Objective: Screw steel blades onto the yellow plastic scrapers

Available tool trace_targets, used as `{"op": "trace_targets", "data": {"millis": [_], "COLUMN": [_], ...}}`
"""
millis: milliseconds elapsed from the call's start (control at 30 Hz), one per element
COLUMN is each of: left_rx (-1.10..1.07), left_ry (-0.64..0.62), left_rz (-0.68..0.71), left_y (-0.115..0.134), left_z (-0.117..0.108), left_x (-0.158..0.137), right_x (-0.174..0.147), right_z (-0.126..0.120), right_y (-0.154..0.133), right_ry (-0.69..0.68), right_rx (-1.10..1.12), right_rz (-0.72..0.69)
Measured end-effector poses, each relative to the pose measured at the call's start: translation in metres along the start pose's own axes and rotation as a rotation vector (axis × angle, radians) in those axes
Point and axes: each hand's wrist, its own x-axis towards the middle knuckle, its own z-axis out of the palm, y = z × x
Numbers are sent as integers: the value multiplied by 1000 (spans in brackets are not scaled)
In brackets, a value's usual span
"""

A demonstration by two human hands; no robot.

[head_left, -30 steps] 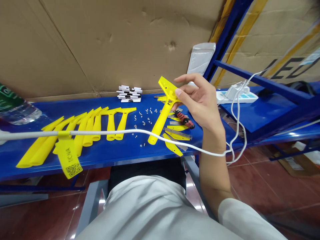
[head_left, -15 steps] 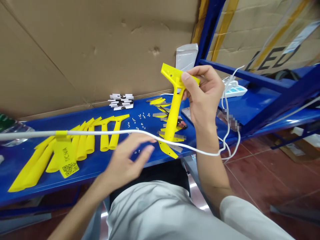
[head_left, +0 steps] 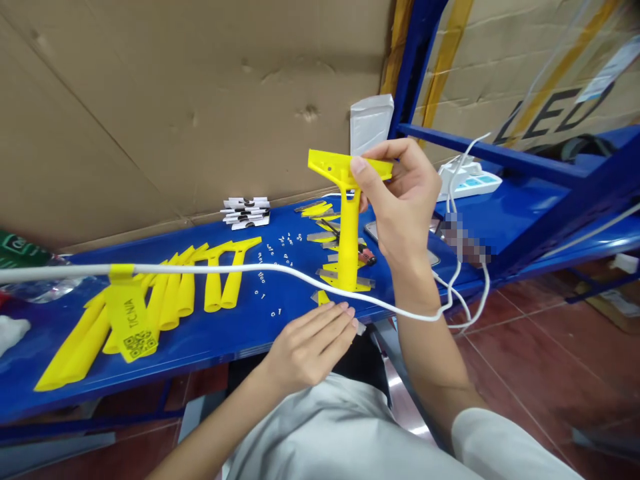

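My right hand (head_left: 400,200) pinches a yellow plastic scraper handle (head_left: 349,233) by its wide head, keeping it upright with the hollow grip downward. Fingers stretched out, my left hand (head_left: 313,347) lies over a small yellow plate (head_left: 323,298) at the shelf's front edge, covering most of it. A grey blade corner (head_left: 361,328) shows beside the fingertips, and the left thumb is hidden. Behind the held handle are several yellow plates with blades (head_left: 320,209) and a red-and-black tool (head_left: 367,256), partly covered.
Several yellow scraper handles (head_left: 233,273) lie in a row on the blue shelf (head_left: 200,340). Small metal parts (head_left: 273,253) and stacked white-black pieces (head_left: 246,213) sit mid-shelf. A white cable (head_left: 260,267) crosses in front, carrying a yellow tag (head_left: 129,320). A power strip (head_left: 475,183) stands right.
My left hand has moved right from beside the small parts onto the yellow plate at the edge. My right hand has turned the scraper handle more upright and shifted it slightly down.
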Motion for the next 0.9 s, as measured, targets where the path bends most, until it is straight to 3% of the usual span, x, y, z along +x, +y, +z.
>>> {"op": "trace_targets", "data": {"millis": [133,233,333,433,533,667,900], "left_rx": [-39,-137,-435,-844,-1009,-1063,-941], "left_ry": [98,304,593,821,955,993,820], "left_rz": [-36,-405,-801,-944,-986,-1043,-1042], "left_y": [6,10,4,-11,-22,-22,-25], "left_z": [-17,-35,-48,-56,-59,-64,-85], "left_x": [12,28,45,53,51,42,41], "right_x": [0,0,-2,-8,-13,-20,-27], "right_z": [1,1,3,8,15,21,29], "right_y": [-1,0,0,-6,-14,-21,-21], "right_ry": [46,54,-100,-233,-248,-271,-416], "right_rx": [33,141,318,389,383,335,355], "right_rz": [16,46,196,290,281,319,372]}}
